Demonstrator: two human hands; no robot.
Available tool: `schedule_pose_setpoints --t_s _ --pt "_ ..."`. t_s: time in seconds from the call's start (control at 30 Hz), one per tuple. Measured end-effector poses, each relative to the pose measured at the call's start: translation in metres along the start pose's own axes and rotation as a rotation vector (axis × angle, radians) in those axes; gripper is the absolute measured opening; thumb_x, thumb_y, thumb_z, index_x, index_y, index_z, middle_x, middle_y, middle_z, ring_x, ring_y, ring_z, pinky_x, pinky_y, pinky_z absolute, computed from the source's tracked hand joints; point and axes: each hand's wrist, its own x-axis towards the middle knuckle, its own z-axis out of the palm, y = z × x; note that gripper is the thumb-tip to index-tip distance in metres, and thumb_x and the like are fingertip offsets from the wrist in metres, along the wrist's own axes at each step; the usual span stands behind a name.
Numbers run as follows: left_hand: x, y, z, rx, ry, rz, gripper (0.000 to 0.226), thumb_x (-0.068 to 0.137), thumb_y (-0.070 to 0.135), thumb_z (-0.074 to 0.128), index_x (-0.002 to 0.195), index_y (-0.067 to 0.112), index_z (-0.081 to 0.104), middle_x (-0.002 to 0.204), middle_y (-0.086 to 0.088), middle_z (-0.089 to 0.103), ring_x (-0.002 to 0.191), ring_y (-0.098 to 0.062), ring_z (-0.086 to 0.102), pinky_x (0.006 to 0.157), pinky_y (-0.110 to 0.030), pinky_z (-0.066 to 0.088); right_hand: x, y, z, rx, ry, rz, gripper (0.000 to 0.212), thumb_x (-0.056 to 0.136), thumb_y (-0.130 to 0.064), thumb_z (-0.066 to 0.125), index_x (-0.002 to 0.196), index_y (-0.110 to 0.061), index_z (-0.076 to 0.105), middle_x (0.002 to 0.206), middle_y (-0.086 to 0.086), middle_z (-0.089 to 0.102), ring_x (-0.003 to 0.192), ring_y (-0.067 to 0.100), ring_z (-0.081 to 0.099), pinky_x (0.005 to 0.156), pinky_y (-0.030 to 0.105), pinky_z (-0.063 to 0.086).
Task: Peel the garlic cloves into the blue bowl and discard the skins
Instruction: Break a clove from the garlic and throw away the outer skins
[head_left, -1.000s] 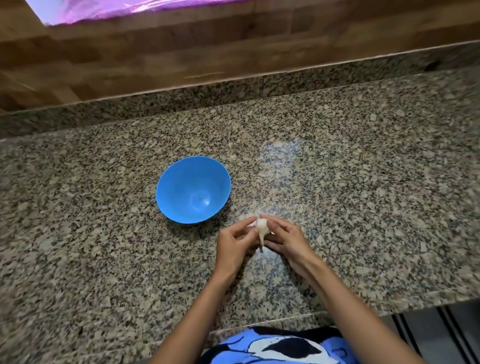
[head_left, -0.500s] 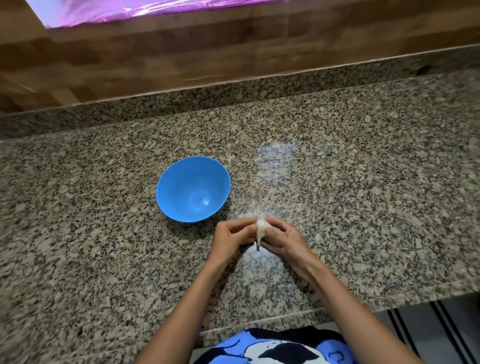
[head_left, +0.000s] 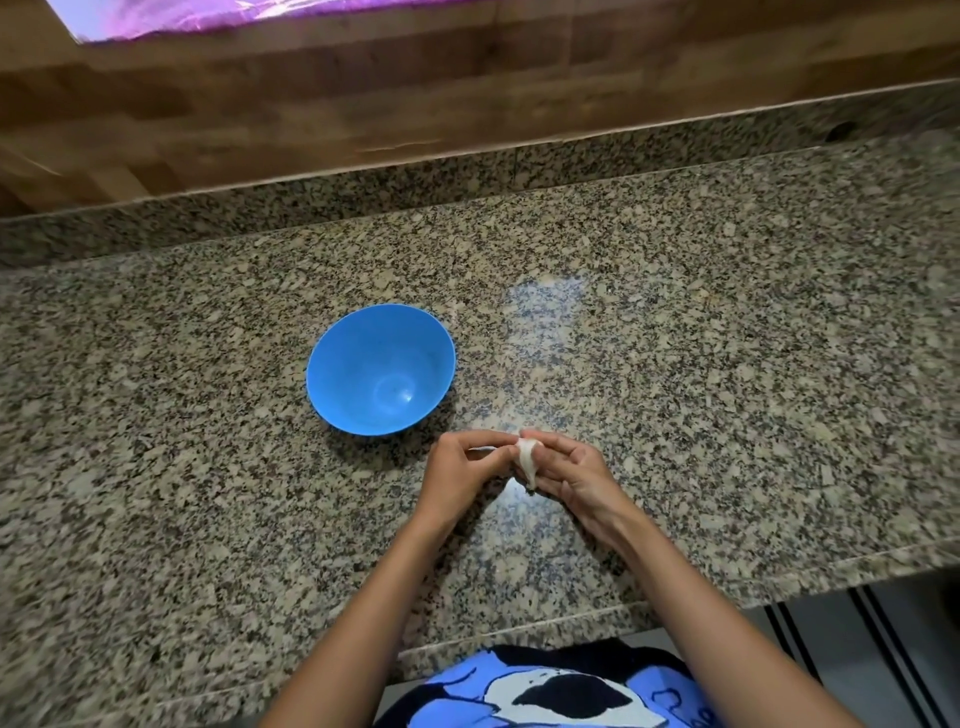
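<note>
A small, pale garlic clove (head_left: 525, 458) with a papery whitish skin tapering to a thin tail at its lower end sits between both hands, just above the counter, at about 4 o'clock from the bowl. The left hand (head_left: 461, 474) has its fingers curled inward, thumb and fingertips pinching the clove's left side. The right hand (head_left: 571, 474) cradles it from the other side, with fingers bent round it and the thumb pressed on top. The two hands touch at the clove.

The round blue plastic bowl (head_left: 337, 364) is smooth and glossy, with a thin rim. It stands upright at about 10 o'clock from the hands, near them but apart.

All this rests on a speckled granite countertop (head_left: 727, 364) — polished, with grey, tan and black grain and a pale sheen at 12 o'clock from the hands. Bare stone runs wide toward 3 and 9 o'clock. Its front edge runs below the forearms, and a low granite upstand (head_left: 571, 156) borders the back, under a wall of brown wood-grain panels (head_left: 467, 78). At 6 o'clock shows a blue shirt with a white-and-black print (head_left: 545, 691).
</note>
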Motion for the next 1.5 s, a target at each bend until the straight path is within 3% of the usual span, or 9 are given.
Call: schedule_pose_setpoints --t_s 0.17,0.47,0.63,0.73,0.9,1.07,1.23,1.33,1.5 --pt "0.001 0.006 -0.003 0.268 -0.058 0.091 0.022 0.082 0.013 0.072 0.104 0.01 0.072 0.091 -0.003 0.074 0.077 -0.007 0.069 0.066 -0.019 0.055 -0.001 -0.002 0.0 0.001 -0.018 0.004 0.037 0.07 -0.014 0.068 0.106 -0.006 0.064 0.099 0.014 0.071 0.089 0.023 0.068 0.081 0.03 0.056" --pt "0.002 0.01 0.007 0.564 0.016 0.237 0.019 0.082 0.016 0.071 0.099 0.007 0.072 0.082 -0.003 0.071 0.069 -0.011 0.065 0.059 -0.012 0.05 -0.002 -0.004 0.001 -0.01 -0.016 0.015 0.034 0.072 -0.011 0.069 0.104 -0.002 0.065 0.096 0.015 0.071 0.079 0.022 0.066 0.07 0.026 0.055" --pt "0.004 0.007 0.003 0.039 0.103 -0.072 0.014 0.083 0.004 0.067 0.095 0.001 0.072 0.078 -0.012 0.072 0.071 -0.022 0.069 0.065 -0.03 0.059 -0.005 -0.002 0.006 0.014 0.045 -0.039 0.03 0.08 -0.004 0.064 0.11 -0.001 0.062 0.092 0.009 0.072 0.077 0.014 0.07 0.063 0.02 0.055" --pt "-0.002 0.003 -0.001 -0.21 0.192 -0.242 0.018 0.083 -0.003 0.065 0.101 -0.006 0.067 0.082 -0.021 0.07 0.069 -0.023 0.068 0.065 -0.026 0.059 -0.004 -0.006 0.009 -0.33 0.118 -0.19 0.035 0.079 -0.004 0.068 0.113 -0.007 0.059 0.102 0.003 0.067 0.08 0.006 0.066 0.064 0.015 0.053" --pt "-0.004 -0.01 -0.016 0.758 0.211 0.223 0.023 0.088 0.007 0.061 0.111 0.006 0.069 0.101 -0.007 0.07 0.087 -0.021 0.067 0.082 -0.036 0.055 0.011 -0.022 -0.002 -0.97 0.167 -0.419 0.03 0.082 -0.008 0.065 0.11 -0.012 0.058 0.099 0.006 0.067 0.082 0.011 0.067 0.073 0.027 0.057" --pt "-0.004 -0.023 -0.015 1.05 0.1 0.384 0.03 0.084 0.0 0.063 0.114 0.006 0.065 0.099 -0.012 0.065 0.084 -0.03 0.063 0.063 -0.04 0.057 0.011 -0.017 -0.013 -1.097 0.157 -0.491 0.041 0.08 -0.017 0.069 0.119 -0.017 0.057 0.109 0.003 0.065 0.095 0.014 0.065 0.086 0.03 0.054" --pt "-0.01 -0.028 -0.012 1.026 0.157 0.451 0.032 0.092 0.024 0.059 0.116 0.004 0.063 0.106 -0.011 0.064 0.096 -0.026 0.059 0.07 -0.038 0.056 -0.001 -0.001 -0.005 -1.273 0.279 -0.663 0.06 0.086 -0.031 0.06 0.14 -0.019 0.036 0.143 -0.011 0.023 0.137 0.003 0.014 0.116 0.03 0.01" --pt "-0.008 -0.025 -0.013 0.928 0.174 0.421 0.025 0.088 0.021 0.064 0.107 0.005 0.068 0.097 -0.008 0.066 0.087 -0.023 0.06 0.069 -0.038 0.055 -0.017 0.029 0.003 -1.416 0.205 -0.79 0.052 0.095 -0.036 0.042 0.143 -0.022 0.027 0.152 -0.007 0.02 0.143 0.006 0.007 0.118 0.028 0.002" --pt "-0.005 -0.02 -0.015 0.81 0.203 0.347 0.014 0.087 0.013 0.064 0.097 0.005 0.071 0.093 -0.005 0.068 0.083 -0.019 0.063 0.075 -0.035 0.055 -0.027 0.057 0.003 -1.604 -0.027 -0.586 0.059 0.097 -0.052 0.016 0.148 -0.028 0.0 0.155 -0.014 -0.005 0.14 -0.002 -0.011 0.117 0.029 -0.002"
